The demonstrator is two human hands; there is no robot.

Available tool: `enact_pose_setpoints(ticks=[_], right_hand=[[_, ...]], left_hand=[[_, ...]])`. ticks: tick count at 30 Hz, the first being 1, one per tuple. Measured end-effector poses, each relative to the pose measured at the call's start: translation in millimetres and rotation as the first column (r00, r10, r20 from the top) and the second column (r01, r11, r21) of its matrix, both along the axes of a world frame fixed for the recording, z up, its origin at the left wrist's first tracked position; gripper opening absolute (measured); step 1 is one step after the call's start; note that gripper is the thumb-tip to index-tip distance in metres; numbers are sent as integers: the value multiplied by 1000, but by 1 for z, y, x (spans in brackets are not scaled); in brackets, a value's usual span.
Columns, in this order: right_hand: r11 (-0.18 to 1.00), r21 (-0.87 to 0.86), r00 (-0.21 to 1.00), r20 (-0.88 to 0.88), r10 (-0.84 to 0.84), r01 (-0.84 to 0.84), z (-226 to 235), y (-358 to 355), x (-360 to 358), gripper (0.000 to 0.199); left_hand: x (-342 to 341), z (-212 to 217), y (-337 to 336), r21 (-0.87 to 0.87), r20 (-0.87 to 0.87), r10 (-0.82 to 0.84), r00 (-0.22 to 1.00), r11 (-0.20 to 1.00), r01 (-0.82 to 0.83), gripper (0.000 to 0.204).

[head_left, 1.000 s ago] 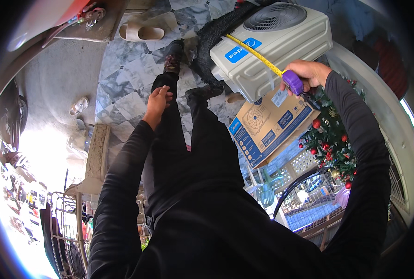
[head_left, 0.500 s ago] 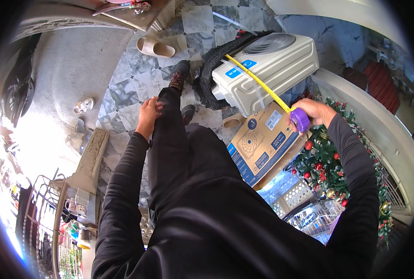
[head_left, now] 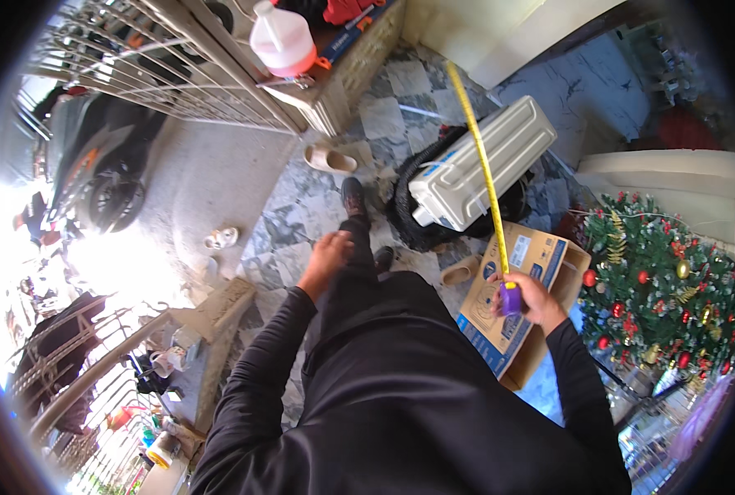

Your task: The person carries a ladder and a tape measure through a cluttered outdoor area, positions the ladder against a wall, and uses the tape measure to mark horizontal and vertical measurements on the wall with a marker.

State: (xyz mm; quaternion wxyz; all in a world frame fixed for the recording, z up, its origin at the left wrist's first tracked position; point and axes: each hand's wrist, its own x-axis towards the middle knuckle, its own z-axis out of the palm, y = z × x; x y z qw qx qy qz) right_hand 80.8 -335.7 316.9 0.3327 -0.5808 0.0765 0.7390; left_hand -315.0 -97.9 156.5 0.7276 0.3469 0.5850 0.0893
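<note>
The Christmas tree is toward the right-hand edge of the tiled floor, its foot hidden, perhaps tucked there out of the way. The air conditioner sits farther in, a dark mat showing around its base, probably to spare the tiles. The cardboard box is just beside it, open side toward the tree. The left hand is over the left leg, apparently empty, fingers bent; blur hides whether they touch. The right hand is above the box, fingers clamped on the purple case of the tape measure, likely so its yellow blade can run out straight past the air conditioner. Counted: one tree, one air conditioner, one box, one mat, two beige slippers, one tape measure
</note>
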Motion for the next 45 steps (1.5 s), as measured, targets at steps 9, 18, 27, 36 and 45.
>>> enact_pose_setpoints(ticks=[9,18,27,36,45], right_hand=[[868,302,895,91,-437,393,-45,-7,-129,40],[853,515,960,186,-207,84,-11,123,-217,68],[423,331,522,693,498,-844,27,254,-274,93],[656,305,162,949,-270,-691,-118,559,-109,20],[711,-471,-323,881,347,-522,-333,798,32,82]], left_hand=[[44,118,-48,191,126,-418,899,900,392,42],[28,171,-35,-174,520,-131,844,951,255,68],[-60,165,52,-366,669,297,681,929,-46,49],[-120,118,95,-293,258,567,782,817,-496,46],[-205,116,-26,-57,-354,884,305,305,-951,32]])
